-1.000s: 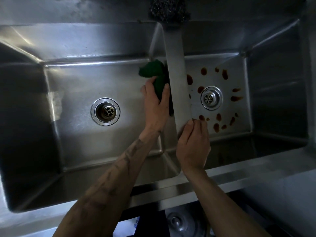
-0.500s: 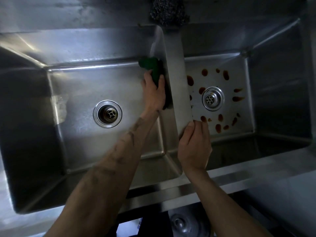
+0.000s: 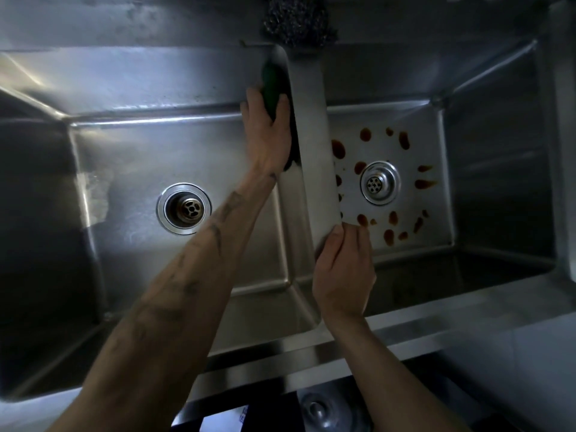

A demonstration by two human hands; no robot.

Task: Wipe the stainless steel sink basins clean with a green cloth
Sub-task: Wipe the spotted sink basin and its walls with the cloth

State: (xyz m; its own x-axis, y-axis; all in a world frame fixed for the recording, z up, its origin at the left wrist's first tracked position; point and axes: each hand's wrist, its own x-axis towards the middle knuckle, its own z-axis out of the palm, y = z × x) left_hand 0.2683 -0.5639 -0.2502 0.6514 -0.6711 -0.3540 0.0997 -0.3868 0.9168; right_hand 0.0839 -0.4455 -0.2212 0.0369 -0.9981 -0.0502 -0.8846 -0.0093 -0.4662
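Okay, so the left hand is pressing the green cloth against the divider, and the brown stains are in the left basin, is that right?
No, one thing is off: the brown stains lie in the right basin, around its drain, as the head view shows. The left hand does press the green cloth against the divider.

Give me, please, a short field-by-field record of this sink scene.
left hand: holds green cloth against divider, far end, left-basin side
right hand: grips divider's near end
left basin: no brown spots visible
right basin: brown spots around drain
back ledge: steel scourer
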